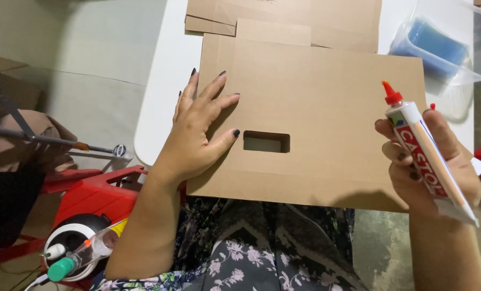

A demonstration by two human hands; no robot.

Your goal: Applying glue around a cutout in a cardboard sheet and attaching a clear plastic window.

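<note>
On the white table [165, 81] lies a cardboard sheet [326, 97]; left hand [197, 129] presses it, fingers spread wide; right hand [440, 167] grips a glue tube [426, 153].

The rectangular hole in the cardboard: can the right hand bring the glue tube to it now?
Probably yes. The right hand holds the glue tube beside the cardboard, and nothing lies before the hole; the left hand rests just left of it.

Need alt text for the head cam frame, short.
A person's left hand presses flat on a brown cardboard sheet with a rectangular cutout, while the right hand holds a white glue tube with a red nozzle upright beside it. More cardboard and a clear plastic container lie on the white table.
</note>
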